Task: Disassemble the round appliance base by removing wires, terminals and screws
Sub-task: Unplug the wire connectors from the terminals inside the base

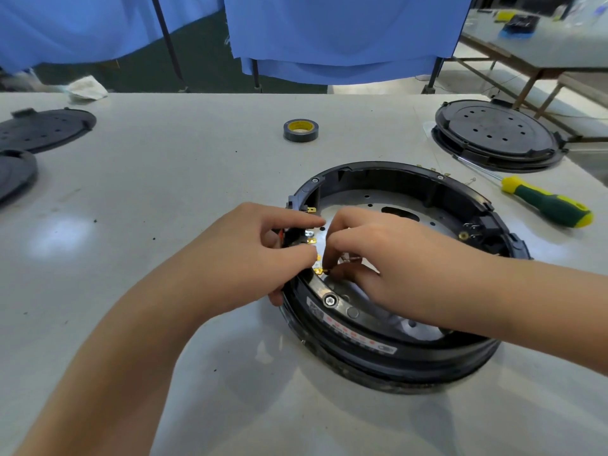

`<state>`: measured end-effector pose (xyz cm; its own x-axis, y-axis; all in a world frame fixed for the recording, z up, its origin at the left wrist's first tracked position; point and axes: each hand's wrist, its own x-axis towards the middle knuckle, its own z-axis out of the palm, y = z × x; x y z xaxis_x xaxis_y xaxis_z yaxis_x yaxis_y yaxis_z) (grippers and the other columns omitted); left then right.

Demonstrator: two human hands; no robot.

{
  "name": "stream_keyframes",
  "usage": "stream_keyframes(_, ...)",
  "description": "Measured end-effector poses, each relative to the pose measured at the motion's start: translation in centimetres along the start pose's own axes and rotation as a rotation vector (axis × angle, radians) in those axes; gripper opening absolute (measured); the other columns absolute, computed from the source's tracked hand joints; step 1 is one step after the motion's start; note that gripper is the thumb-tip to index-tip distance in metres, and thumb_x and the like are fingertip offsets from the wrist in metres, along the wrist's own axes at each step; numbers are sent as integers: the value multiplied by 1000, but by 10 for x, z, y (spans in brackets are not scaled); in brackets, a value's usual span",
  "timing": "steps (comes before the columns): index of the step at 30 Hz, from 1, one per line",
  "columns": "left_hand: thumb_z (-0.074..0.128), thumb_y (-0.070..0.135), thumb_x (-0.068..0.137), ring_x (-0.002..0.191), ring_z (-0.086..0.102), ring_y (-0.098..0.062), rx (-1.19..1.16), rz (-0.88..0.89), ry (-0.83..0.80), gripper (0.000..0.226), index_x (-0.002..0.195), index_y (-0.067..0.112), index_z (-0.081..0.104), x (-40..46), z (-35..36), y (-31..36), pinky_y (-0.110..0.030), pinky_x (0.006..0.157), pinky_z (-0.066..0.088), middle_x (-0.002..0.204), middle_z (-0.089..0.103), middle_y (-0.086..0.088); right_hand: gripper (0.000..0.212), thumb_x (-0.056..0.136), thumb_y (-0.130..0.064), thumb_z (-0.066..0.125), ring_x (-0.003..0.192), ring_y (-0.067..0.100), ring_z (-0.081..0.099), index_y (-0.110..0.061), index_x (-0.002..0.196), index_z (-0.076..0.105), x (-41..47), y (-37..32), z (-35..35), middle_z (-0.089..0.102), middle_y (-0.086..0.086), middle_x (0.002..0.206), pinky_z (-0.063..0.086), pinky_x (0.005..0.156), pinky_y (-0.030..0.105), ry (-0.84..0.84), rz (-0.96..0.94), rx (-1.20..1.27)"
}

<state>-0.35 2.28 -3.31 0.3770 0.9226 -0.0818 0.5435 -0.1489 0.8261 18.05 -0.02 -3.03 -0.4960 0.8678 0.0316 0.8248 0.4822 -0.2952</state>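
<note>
At frame centre, the left hand [263, 255] grips the round appliance base [394, 353] while the right hand [371, 255] pinches a brass terminal [318, 270], best pulled straight off.

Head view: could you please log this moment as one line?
left hand: steadies base rim | right hand: pinches brass terminal | screwdriver: idle on table

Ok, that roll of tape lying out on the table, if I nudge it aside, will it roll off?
Probably not: the roll of tape lies flat on its side on the table, so it should slide, not roll. It looks small and hollow, likely light. Stood on its edge, it could roll.
</note>
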Motion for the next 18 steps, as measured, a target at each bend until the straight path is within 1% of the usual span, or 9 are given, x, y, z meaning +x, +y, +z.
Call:
stream_keyframes(2, 61, 23, 83, 45, 63, -12, -3, -3, 0, 33, 106, 46, 67, 0, 0, 0, -10, 41, 37, 50, 62, -1, 14, 90, -15, 56, 92, 17, 55, -23, 97, 65, 2, 1, -1, 51, -9, 110, 42, 81, 34, -17, -14, 9)
stream_keyframes(5, 62, 26, 83, 46, 63, -12, -11, -12, -4, 33, 105, 49, 67, -1, 0, 0, -14, 42, 39, 55, 64, -4, 27, 87, -8, 55, 95, 13, 54, -26, 101, 69, 3, 3, -5, 53, -11, 109, 42, 84, 31, -57, -35, 60)
stream_keyframes(7, 62, 33, 76, 47, 62, -12, -19, -13, -9, 33, 103, 52, 67, -1, 0, 1, -16, 43, 39, 57, 64, -4, 33, 85, -5, 53, 99, 14, 55, -27, 104, 69, 4, 4, -7, 56, -9, 110, 44, 85, 34, -81, -66, 31)
stream_keyframes(9, 56, 37, 68, 48, 63, -12, -19, -10, -9, 41, 104, 52, 66, -2, 0, 2, -18, 43, 40, 59, 66, -4, 35, 83, -4, 52, 100, 15, 55, -26, 105, 68, 7, 5, -8, 58, -8, 111, 46, 82, 38, -101, -99, -35)
stream_keyframes(11, 57, 36, 69, 48, 63, -12, -16, -10, -15, 41, 107, 51, 66, -2, 0, 3, -21, 45, 43, 58, 66, -3, 34, 83, -4, 52, 98, 15, 56, -24, 105, 67, 9, 6, -10, 60, -8, 110, 47, 80, 39, -122, -125, -62)
stream_keyframes(14, 63, 30, 79, 48, 63, -12, -9, -7, -20, 35, 109, 49, 66, -1, 1, 2, -24, 48, 46, 53, 63, 3, 26, 84, -4, 53, 95, 15, 57, -19, 100, 68, 8, 6, -11, 63, -8, 106, 47, 79, 39, -118, -149, -12)
stream_keyframes(16, 64, 29, 79, 48, 63, -12, -6, -11, -15, 35, 107, 49, 66, -1, 1, 1, -25, 48, 46, 51, 62, 3, 23, 84, -5, 51, 92, 14, 57, -18, 97, 65, 5, 7, -11, 63, -9, 102, 48, 76, 39, -98, -156, -35)
stream_keyframes(18, 62, 34, 73, 47, 63, -11, -12, -18, -13, 36, 105, 50, 67, 0, 2, 1, -25, 48, 46, 52, 62, 2, 19, 85, -8, 51, 88, 12, 55, -19, 97, 61, 4, 8, -8, 62, -10, 99, 45, 73, 34, -84, -164, -84)
